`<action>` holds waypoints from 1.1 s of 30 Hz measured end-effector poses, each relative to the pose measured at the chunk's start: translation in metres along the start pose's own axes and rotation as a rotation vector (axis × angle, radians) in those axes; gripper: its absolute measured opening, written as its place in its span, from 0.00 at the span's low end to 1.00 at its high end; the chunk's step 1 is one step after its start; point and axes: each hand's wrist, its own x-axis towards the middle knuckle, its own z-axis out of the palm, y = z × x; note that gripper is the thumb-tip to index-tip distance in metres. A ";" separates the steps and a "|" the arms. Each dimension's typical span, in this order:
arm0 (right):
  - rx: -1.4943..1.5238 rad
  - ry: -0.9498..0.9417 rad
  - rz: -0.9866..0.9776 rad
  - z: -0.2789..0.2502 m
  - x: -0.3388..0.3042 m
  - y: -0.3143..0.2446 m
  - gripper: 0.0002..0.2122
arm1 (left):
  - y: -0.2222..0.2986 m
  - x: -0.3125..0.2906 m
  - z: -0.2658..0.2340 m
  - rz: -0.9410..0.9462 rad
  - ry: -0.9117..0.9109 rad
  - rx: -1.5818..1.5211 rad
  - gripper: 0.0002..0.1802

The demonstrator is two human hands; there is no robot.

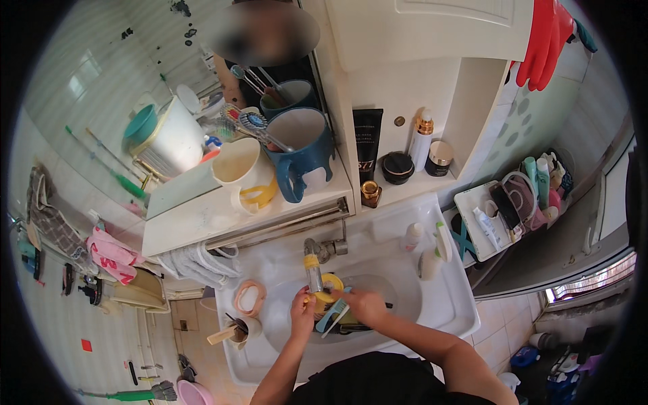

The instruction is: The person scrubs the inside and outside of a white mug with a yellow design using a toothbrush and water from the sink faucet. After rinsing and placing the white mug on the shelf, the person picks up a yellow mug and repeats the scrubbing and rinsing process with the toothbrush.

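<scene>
Over the glossy white basin [442,304], beneath the grey metal faucet [327,252], a round yellow cup [330,284] was pinched by the left hand [303,313]; whether anything was gripped in the curled right hand [365,306] could not be told.

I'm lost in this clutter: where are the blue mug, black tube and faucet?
Blue mug [309,150]: head view, outer wall.
Black tube [367,143]: head view, front face.
Faucet [327,252]: head view, metal body.
</scene>
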 end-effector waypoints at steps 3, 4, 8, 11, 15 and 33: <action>0.061 0.049 -0.029 0.009 0.000 -0.007 0.20 | -0.010 0.001 0.003 0.007 -0.016 0.092 0.09; 0.067 0.075 -0.006 0.012 0.003 -0.007 0.20 | -0.010 0.002 0.004 0.016 -0.022 0.156 0.09; 0.041 0.045 -0.050 0.004 0.004 -0.003 0.20 | 0.003 0.002 0.012 0.143 -0.012 0.238 0.07; 0.055 0.037 -0.065 0.008 0.005 0.000 0.19 | 0.005 0.005 0.014 0.101 -0.023 0.156 0.08; 0.021 0.036 0.162 -0.002 0.021 0.002 0.22 | 0.010 -0.002 0.019 -0.093 -0.022 0.041 0.09; -0.078 0.016 -0.200 0.004 -0.011 0.006 0.23 | 0.056 0.010 0.007 -0.538 0.095 -0.236 0.12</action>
